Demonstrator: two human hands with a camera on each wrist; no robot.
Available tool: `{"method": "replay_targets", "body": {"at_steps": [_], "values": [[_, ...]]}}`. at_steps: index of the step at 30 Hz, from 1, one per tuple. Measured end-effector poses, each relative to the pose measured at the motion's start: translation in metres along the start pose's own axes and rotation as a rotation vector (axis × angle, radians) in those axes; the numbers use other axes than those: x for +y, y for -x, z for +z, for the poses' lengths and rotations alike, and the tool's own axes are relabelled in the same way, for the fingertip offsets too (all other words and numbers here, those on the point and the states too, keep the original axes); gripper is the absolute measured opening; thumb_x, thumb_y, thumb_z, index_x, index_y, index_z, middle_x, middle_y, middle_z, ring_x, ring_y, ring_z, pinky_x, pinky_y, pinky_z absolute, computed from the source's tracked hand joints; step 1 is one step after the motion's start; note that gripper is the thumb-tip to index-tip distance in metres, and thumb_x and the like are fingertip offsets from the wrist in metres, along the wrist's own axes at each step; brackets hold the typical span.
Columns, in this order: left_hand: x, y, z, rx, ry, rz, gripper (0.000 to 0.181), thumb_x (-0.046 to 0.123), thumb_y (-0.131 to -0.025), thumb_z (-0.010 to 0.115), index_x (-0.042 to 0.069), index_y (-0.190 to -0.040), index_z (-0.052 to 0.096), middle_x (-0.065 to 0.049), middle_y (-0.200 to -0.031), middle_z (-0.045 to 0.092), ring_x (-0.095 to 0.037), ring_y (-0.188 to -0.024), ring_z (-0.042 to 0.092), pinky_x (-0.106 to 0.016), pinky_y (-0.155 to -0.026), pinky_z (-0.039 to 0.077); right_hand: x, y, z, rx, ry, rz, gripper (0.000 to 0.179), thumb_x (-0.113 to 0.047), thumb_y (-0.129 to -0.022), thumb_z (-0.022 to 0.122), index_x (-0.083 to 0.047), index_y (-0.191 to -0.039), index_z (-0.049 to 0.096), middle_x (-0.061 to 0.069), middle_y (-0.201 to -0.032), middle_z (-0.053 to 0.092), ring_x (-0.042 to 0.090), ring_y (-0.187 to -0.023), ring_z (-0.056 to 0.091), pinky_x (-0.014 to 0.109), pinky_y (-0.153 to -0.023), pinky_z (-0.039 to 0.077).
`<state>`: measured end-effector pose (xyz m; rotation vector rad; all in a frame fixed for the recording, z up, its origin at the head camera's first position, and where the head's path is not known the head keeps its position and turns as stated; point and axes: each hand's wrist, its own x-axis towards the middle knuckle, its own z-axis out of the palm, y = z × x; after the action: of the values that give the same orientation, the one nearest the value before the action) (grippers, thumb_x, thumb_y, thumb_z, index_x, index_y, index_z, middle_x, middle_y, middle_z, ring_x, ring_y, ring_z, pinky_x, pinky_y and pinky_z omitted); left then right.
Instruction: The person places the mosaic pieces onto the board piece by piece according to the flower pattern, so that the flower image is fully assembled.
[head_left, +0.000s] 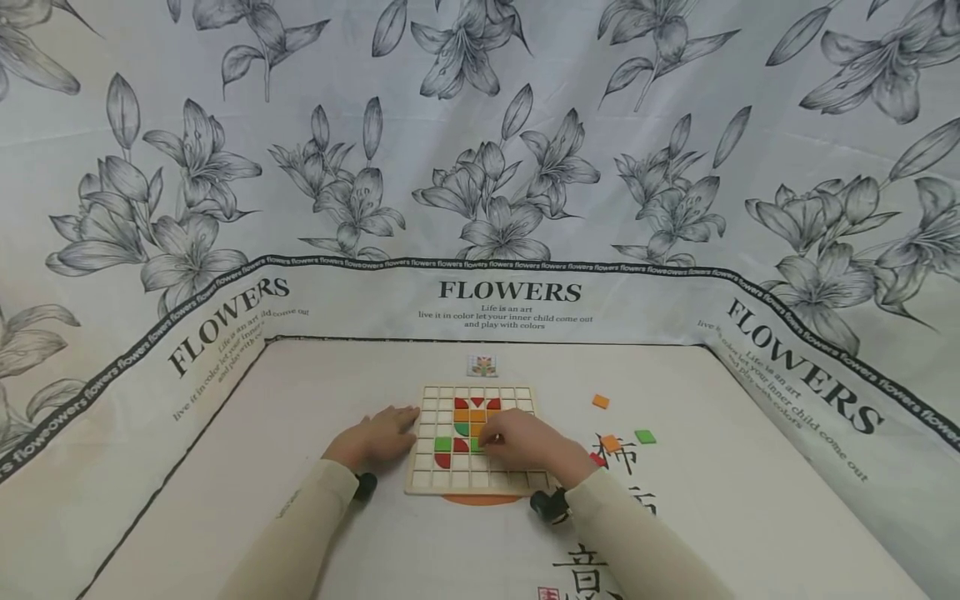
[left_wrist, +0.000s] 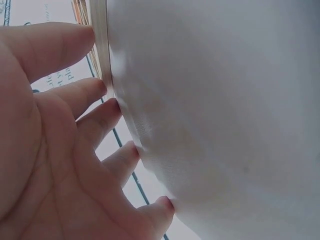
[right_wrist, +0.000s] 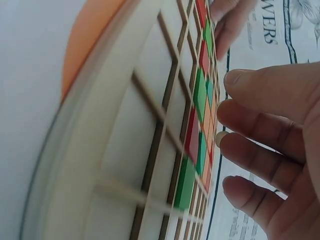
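A wooden grid board (head_left: 422, 479) lies flat, with red, orange and green tiles in several of its squares. My left hand (head_left: 378, 437) is beside the board's left side, fingers spread. In the left wrist view its thumb and fingertips (left_wrist: 105, 89) are at the board's edge. Over the right half of the board is my right hand (head_left: 517, 439), fingers bent loosely, tips near a green tile (head_left: 475, 446). The right wrist view shows the fingertips (right_wrist: 235, 190) close above the tiles, with no tile visible in them. Squares under the right hand are hidden in the head view.
Behind the board lies a small pattern card (head_left: 482, 366). Loose to the right are an orange tile (head_left: 601, 402), a green tile (head_left: 645, 437), another orange tile (head_left: 611, 443) and a partly hidden red tile (head_left: 597, 459). An orange rounded shape (head_left: 491, 500) shows at the board's front edge.
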<state>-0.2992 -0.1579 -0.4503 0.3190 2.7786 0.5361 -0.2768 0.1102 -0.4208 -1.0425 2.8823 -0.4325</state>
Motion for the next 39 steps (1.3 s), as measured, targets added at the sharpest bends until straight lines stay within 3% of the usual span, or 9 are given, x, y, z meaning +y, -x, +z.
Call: {"method": "replay_targets", "body": {"at_steps": [6, 11, 17, 27, 33, 36, 39], "values": [[-0.003, -0.002, 0.001, -0.007, 0.007, -0.003, 0.057, 0.034, -0.099, 0.045, 0.017, -0.152, 0.034, -0.004, -0.159, 0.032, -0.031, -0.15, 0.019, -0.06, -0.12, 0.014, 0.016, 0.012, -0.006, 0.008, -0.036, 0.06, 0.01, -0.02, -0.09, 0.067, -0.02, -0.095, 0.076, -0.008, -0.094, 0.069, 0.008, -0.087, 0.061, 0.03, -0.08, 0.054], [-0.004, -0.004, 0.002, -0.01, 0.001, -0.006, 0.057, 0.034, -0.099, 0.045, 0.017, -0.152, 0.034, -0.003, -0.159, 0.032, -0.03, -0.15, 0.019, -0.06, -0.12, 0.014, 0.031, 0.025, -0.014, 0.008, -0.092, 0.162, 0.012, -0.018, -0.09, 0.067, -0.018, -0.099, 0.075, -0.006, -0.101, 0.069, 0.013, -0.093, 0.06, 0.036, -0.085, 0.053], [-0.003, -0.004, 0.002, -0.006, -0.008, -0.009, 0.057, 0.035, -0.099, 0.044, 0.018, -0.152, 0.034, -0.004, -0.159, 0.032, -0.03, -0.15, 0.02, -0.06, -0.12, 0.015, 0.051, 0.042, -0.025, 0.023, -0.089, 0.288, 0.014, -0.018, -0.089, 0.069, -0.021, -0.102, 0.073, -0.011, -0.097, 0.066, 0.009, -0.089, 0.057, 0.034, -0.084, 0.052], [-0.002, -0.003, 0.001, -0.014, -0.004, -0.011, 0.057, 0.035, -0.098, 0.045, 0.018, -0.152, 0.034, -0.004, -0.159, 0.032, -0.03, -0.15, 0.02, -0.06, -0.12, 0.016, 0.081, 0.067, -0.038, 0.003, -0.036, 0.361, 0.018, -0.014, -0.089, 0.067, -0.019, -0.106, 0.072, -0.003, -0.107, 0.067, 0.016, -0.099, 0.061, 0.039, -0.087, 0.054], [-0.003, -0.004, 0.0, -0.011, -0.014, -0.001, 0.057, 0.035, -0.099, 0.044, 0.018, -0.152, 0.033, -0.003, -0.159, 0.031, -0.031, -0.15, 0.019, -0.059, -0.12, 0.015, 0.093, 0.081, -0.04, -0.05, -0.034, 0.439, 0.025, -0.008, -0.087, 0.064, -0.018, -0.108, 0.073, 0.001, -0.113, 0.068, 0.016, -0.089, 0.056, 0.037, -0.077, 0.052], [-0.003, -0.004, 0.0, -0.008, -0.016, 0.001, 0.057, 0.034, -0.098, 0.044, 0.017, -0.152, 0.034, -0.003, -0.159, 0.031, -0.031, -0.15, 0.019, -0.059, -0.12, 0.016, 0.097, 0.086, -0.041, -0.089, -0.042, 0.477, 0.031, -0.001, -0.083, 0.064, -0.014, -0.109, 0.073, 0.005, -0.115, 0.067, 0.018, -0.089, 0.054, 0.041, -0.08, 0.053], [-0.004, -0.004, 0.0, -0.007, -0.016, -0.001, 0.057, 0.034, -0.098, 0.044, 0.017, -0.152, 0.034, -0.004, -0.159, 0.031, -0.03, -0.15, 0.02, -0.059, -0.12, 0.016, 0.099, 0.089, -0.043, -0.115, 0.001, 0.462, 0.032, 0.004, -0.082, 0.064, -0.009, -0.11, 0.073, 0.007, -0.113, 0.067, 0.02, -0.094, 0.057, 0.048, -0.09, 0.053]]}}
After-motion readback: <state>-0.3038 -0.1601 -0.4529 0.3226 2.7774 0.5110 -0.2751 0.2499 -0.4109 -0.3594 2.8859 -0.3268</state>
